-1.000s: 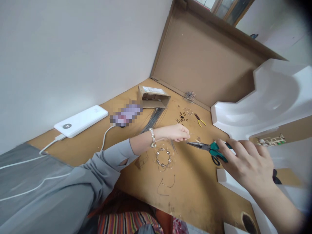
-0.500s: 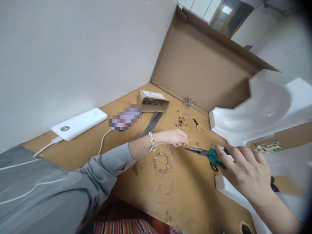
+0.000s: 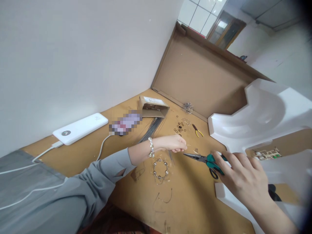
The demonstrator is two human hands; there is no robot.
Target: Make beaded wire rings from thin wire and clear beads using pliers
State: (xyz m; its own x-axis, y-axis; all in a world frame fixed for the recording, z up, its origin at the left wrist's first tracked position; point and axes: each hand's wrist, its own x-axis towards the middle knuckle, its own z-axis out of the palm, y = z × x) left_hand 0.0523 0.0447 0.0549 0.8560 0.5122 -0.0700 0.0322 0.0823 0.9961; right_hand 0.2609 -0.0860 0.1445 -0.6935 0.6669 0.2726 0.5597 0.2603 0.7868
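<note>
My left hand [image 3: 177,143] is closed in a pinch over the table, and the short end of a thin wire [image 3: 188,145] pokes out past its fingertips. My right hand [image 3: 241,172] is wrapped round the green handles of long-nose pliers [image 3: 200,158]. The pliers' tips lie just short of my left fingers, apart from them; whether the jaws grip anything is too small to tell. Below my left wrist lies a ring of wire with silvery beads [image 3: 160,169]. Loose bent wire [image 3: 164,196] lies nearer me.
Beyond my hands are small dark rings [image 3: 179,127], yellow-handled pliers [image 3: 197,130] and a wire tangle [image 3: 188,107]. A bundle of straight wires [image 3: 151,130] reaches from a small cardboard box [image 3: 154,105]. A power bank [image 3: 80,128] stands left; white foam [image 3: 234,122] stands right.
The view has tilted slightly, so the things on the table sit a little lower. My hands keep nearly the same pose, with the pliers still close to my left fingertips.
</note>
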